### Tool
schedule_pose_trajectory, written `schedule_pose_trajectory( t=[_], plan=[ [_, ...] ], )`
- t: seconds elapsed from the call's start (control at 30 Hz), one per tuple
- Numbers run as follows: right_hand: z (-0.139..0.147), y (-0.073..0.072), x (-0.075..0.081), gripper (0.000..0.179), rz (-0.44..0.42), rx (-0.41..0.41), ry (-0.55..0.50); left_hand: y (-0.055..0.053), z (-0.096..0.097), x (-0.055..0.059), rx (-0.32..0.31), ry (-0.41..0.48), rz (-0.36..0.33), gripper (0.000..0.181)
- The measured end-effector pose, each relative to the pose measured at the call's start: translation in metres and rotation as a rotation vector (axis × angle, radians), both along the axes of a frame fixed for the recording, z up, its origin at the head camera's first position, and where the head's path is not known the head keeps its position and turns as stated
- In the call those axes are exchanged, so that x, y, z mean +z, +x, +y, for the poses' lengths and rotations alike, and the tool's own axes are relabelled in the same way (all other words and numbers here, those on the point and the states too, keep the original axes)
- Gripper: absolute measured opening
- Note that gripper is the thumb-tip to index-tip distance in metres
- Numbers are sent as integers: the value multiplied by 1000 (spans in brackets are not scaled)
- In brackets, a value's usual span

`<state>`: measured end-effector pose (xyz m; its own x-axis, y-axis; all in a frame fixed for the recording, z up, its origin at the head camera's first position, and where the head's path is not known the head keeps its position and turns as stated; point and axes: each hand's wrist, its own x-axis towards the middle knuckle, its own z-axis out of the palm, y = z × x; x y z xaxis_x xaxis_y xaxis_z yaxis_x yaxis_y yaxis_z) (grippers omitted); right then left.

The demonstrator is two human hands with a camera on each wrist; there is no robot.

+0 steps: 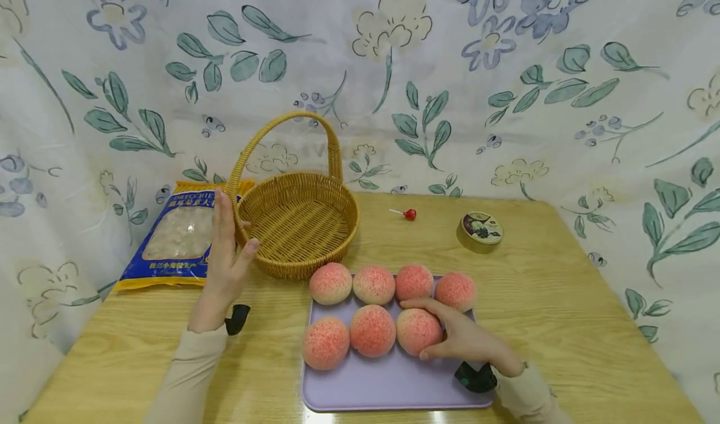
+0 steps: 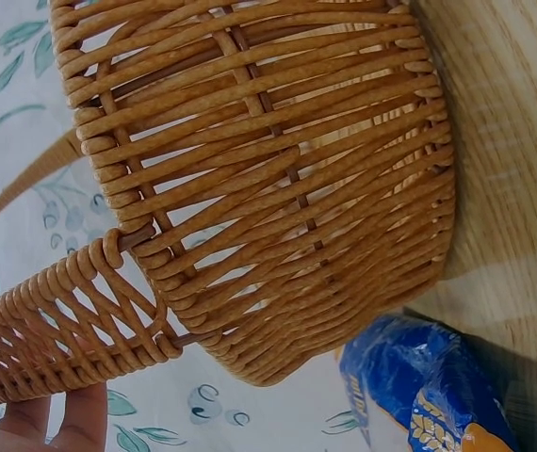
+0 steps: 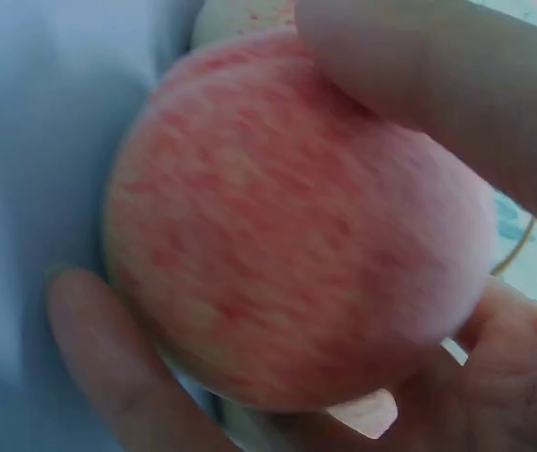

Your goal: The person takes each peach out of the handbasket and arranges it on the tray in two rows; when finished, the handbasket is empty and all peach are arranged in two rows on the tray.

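Observation:
Several pink and cream peaches (image 1: pixel 373 331) stand in two rows on a lilac tray (image 1: pixel 388 389). My right hand (image 1: pixel 464 335) grips the front row's right-hand peach (image 1: pixel 419 331), thumb on its near side and fingers over its far side. In the right wrist view, the fingers curve round that peach (image 3: pixel 297 226) close to the tray surface. My left hand (image 1: pixel 225 261) is at the left side of a wicker basket (image 1: pixel 298 267), its long fingers straight along the base of the tall handle (image 1: pixel 247 152). The left wrist view shows fingers (image 2: pixel 85 414) against the woven handle (image 2: pixel 52 311); the basket holds nothing.
A blue and yellow bag of pasta (image 1: pixel 182 233) lies left of the basket, partly behind my left hand. A red lollipop (image 1: pixel 409 214) and a round tin (image 1: pixel 480 232) sit farther back on the wooden table (image 1: pixel 551 286). A floral curtain (image 1: pixel 360 86) hangs behind.

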<state>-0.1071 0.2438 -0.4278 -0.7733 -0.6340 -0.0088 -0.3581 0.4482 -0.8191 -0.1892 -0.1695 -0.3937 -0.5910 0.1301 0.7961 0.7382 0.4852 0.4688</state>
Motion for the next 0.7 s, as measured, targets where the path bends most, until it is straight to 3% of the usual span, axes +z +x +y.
schedule_pose_trajectory(
  t=[0.3, 0.57, 0.7],
  plan=[
    [12, 2, 19, 71, -49, -15, -48, 2, 1, -2, -24, 8, -39, 75],
    [31, 5, 36, 55, 78, -158, -10, 5, -1, 1, -21, 1, -73, 77],
    [37, 4, 41, 52, 105, -187, -32, 7, -4, 1, -9, -7, -86, 77]
  ],
)
